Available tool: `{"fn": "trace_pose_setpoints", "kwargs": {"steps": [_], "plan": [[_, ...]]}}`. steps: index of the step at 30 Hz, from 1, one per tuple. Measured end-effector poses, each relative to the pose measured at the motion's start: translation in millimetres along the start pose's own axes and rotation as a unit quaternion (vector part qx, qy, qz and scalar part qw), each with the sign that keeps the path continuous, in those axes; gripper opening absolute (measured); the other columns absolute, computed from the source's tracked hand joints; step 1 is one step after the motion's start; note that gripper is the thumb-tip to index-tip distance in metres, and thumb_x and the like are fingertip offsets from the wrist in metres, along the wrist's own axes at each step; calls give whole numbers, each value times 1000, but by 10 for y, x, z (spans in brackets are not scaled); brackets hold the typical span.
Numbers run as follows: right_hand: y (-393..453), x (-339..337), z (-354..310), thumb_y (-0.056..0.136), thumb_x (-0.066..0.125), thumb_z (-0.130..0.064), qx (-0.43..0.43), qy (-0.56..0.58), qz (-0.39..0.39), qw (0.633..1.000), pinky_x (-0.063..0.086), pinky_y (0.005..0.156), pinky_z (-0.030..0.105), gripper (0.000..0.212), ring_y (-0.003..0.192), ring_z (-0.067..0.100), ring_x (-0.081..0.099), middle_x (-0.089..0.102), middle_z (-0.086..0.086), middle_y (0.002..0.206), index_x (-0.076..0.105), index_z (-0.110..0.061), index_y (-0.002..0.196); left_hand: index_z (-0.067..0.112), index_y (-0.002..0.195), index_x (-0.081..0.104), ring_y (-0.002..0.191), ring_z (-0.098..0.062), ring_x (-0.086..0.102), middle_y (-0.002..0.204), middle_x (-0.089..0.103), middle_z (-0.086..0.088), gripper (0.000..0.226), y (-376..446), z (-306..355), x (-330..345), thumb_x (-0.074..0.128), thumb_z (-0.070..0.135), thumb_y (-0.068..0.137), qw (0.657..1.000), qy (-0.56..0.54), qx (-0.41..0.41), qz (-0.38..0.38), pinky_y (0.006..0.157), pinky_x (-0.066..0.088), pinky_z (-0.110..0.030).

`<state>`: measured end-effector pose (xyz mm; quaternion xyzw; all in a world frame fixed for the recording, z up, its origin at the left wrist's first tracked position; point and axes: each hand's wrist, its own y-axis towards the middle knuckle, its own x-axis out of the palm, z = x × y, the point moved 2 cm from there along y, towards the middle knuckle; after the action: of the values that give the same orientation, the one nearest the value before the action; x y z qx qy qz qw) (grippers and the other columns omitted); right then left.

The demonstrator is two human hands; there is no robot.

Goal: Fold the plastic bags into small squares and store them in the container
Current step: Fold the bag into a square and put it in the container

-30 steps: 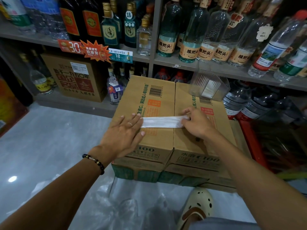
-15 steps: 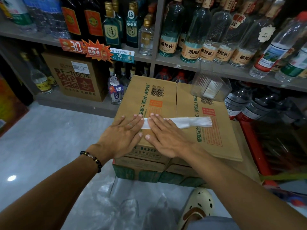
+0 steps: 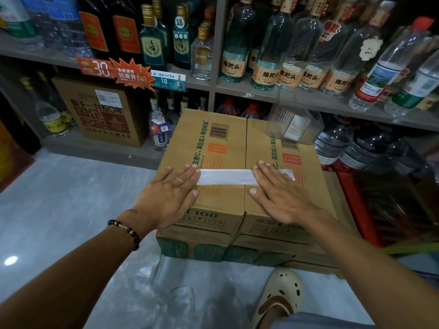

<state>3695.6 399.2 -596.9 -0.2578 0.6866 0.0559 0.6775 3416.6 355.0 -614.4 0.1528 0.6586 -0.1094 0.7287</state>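
Head view. The left hand (image 3: pixel 169 198) lies flat, palm down, fingers straight and spread, pressing the left end of the plastic bag (image 3: pixel 226 177), which is folded into a long narrow white strip. The strip runs from 9 to 3 o'clock across the top of two cardboard boxes (image 3: pixel 222 150) standing side by side. The right hand (image 3: pixel 282 195) also lies flat with straight, spread fingers, its fingertips covering the strip near its right end; a short tip of the bag shows beyond them. The clear container (image 3: pixel 294 124) stands tilted at 1 o'clock from the strip, on the right box's far corner, with folded white pieces inside.

Against half a second ago, the right hand has slid along the strip toward 3 o'clock, away from the left hand, exposing the middle section. The left hand has stayed in place.
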Motion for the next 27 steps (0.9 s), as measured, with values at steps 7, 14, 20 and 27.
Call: {"fn": "trace_pose_setpoints", "kwargs": {"steps": [7,14,20,27], "plan": [[-78,-45,17,99,21,-63,80,-39,109,990,-8,122,44,84,152,23,-10,-12,10,165,-9,-10,157,13,133,56,121,-28,55,135,57,-11,64,-63,78,-96,17,50,97,999,35,-19,16,103,39,-46],[-223,-145,-654,97,56,-32,-55,63,175,981,39,106,40,50,128,20,44,47,1,142,44,-17,143,21,96,72,75,-26,60,85,58,-5,28,-277,226,-232,77,37,74,995,52,58,59,64,50,-38],[-62,-59,-850,98,56,-25,-102,103,180,973,39,108,42,42,132,18,42,50,-1,142,54,-21,140,17,100,76,85,-25,62,100,60,-2,17,-373,284,-391,70,19,85,985,-123,8,120,71,54,-39],[63,-50,-910,96,60,-15,-107,188,197,956,47,96,39,20,109,15,59,70,-4,115,75,-18,110,23,131,58,114,-17,54,127,52,6,58,-392,145,-403,74,47,80,980,-183,-71,37,94,48,-36]]}}
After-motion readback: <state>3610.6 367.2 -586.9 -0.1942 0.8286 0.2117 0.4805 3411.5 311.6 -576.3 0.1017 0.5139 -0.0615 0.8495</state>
